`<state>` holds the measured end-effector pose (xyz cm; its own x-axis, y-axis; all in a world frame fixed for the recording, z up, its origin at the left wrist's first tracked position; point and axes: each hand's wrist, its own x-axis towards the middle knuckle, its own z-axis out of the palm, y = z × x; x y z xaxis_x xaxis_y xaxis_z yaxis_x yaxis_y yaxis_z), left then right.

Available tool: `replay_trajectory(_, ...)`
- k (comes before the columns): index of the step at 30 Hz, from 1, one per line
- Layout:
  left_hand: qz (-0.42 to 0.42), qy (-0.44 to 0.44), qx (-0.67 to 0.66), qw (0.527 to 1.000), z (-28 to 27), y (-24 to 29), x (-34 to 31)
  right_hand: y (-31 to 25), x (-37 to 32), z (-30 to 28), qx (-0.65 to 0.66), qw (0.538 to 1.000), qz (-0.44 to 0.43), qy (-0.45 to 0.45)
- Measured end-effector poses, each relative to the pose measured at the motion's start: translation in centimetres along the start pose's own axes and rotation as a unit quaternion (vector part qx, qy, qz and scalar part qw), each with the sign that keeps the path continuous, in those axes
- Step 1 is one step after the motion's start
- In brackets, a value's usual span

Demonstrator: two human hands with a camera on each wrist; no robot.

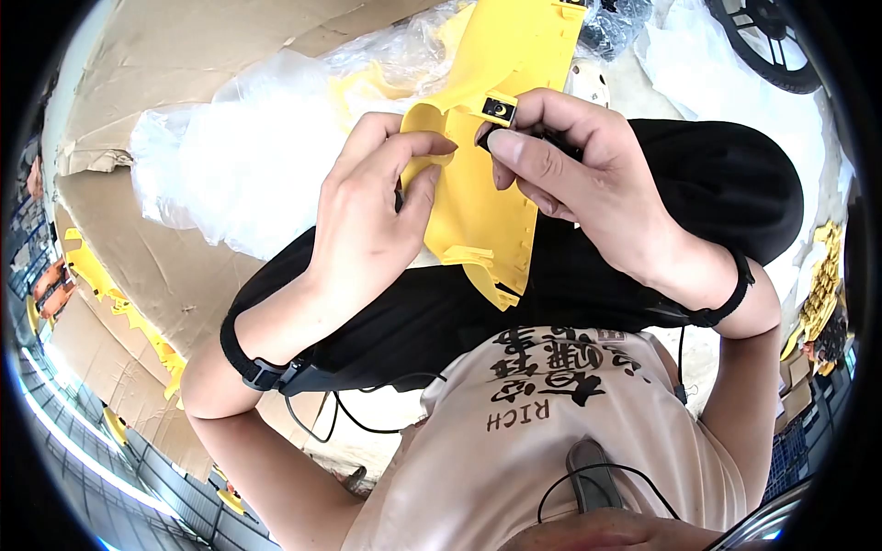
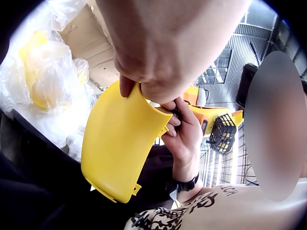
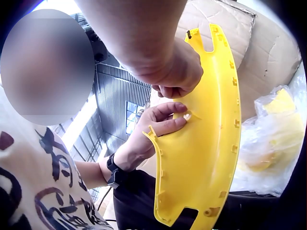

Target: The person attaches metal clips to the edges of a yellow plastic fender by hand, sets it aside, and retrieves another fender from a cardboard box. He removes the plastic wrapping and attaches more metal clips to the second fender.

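A curved yellow plastic panel (image 1: 487, 197) stands over the person's lap, with small tabs along its edges in the right wrist view. The left hand (image 1: 372, 197) grips its near-left edge, one finger on the outer face (image 2: 103, 139) in the left wrist view. Between that hand's fingertips a small white spot (image 3: 187, 116) shows in the right wrist view. The right hand (image 1: 588, 156) pinches a small black piece (image 1: 484, 138) between thumb and fingers, close to the panel's inner side. Just above the thumb, a black clip (image 1: 499, 108) sits in a yellow tab of the panel.
Clear plastic wrap (image 1: 248, 147) covers more yellow parts beyond the knees, over cardboard (image 1: 138, 220). A black spoked wheel (image 1: 772, 46) lies at the upper right. Yellow parts (image 1: 818, 285) are piled at the far right. Cables (image 1: 335, 418) hang near the left wrist.
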<state>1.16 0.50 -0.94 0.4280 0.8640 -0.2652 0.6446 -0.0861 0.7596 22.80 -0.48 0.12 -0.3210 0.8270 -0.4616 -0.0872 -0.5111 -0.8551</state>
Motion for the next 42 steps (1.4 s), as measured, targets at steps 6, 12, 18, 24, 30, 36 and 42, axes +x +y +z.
replay_trajectory(6,-0.001,0.017,-0.016,1.0,0.0,0.1,0.6,-0.2,0.6,-0.4,-0.003,1.0,-0.012,-0.002)
replay_trajectory(12,-0.014,0.0,0.005,1.0,-0.1,0.4,-0.2,0.5,-0.4,0.0,0.074,0.996,0.045,-0.001)
replay_trajectory(18,-0.008,0.015,-0.015,1.0,-0.2,0.2,-0.1,1.8,-0.8,-0.3,0.139,0.983,0.121,-0.003)
replay_trajectory(24,-0.089,-0.049,-0.095,0.99,-0.5,-1.0,-0.2,2.2,-1.4,-0.6,0.154,0.977,0.146,-0.018)
replay_trajectory(30,-0.123,-0.07,-0.193,0.971,0.1,-3.3,-1.3,2.2,-2.4,0.2,0.122,0.984,0.122,-0.033)
replay_trajectory(36,-0.032,-0.014,-0.099,0.994,0.1,-4.6,-1.5,2.9,-3.0,0.8,0.095,0.989,0.106,-0.045)
replay_trajectory(42,-0.11,-0.055,-0.188,0.974,-0.3,-4.1,-2.4,3.5,-3.6,1.5,0.126,0.98,0.139,-0.063)
